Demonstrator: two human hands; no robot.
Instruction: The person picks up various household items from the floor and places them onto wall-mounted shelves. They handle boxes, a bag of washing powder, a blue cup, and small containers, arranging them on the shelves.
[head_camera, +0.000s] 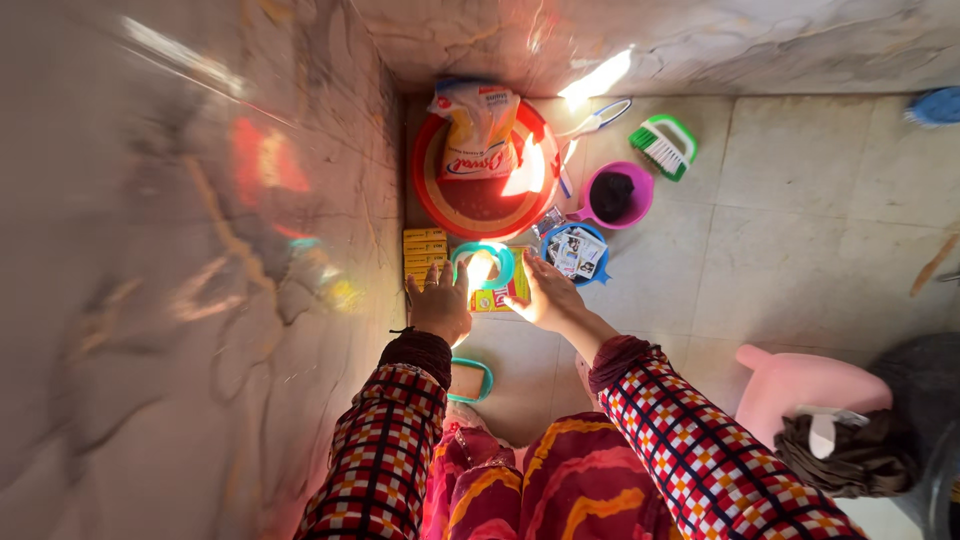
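View: looking down at two hands over a tiled floor, in a corner beside a stone wall.
Left hand: fingers spread, palm down, resting near the teal ring — it grips nothing.
Right hand: open, fingers stretched toward the ring's right edge, touching or nearly so; I cannot tell which.
Ring: lies flat on a yellow packet, between the hands, sunlit inside.
Nearby: yellow boxes to the left, a red basin with a bag in it beyond, a blue bowl of sachets, a pink mug, a green brush.
Progress: seemingly early — ring not lifted, neither hand closed on it.
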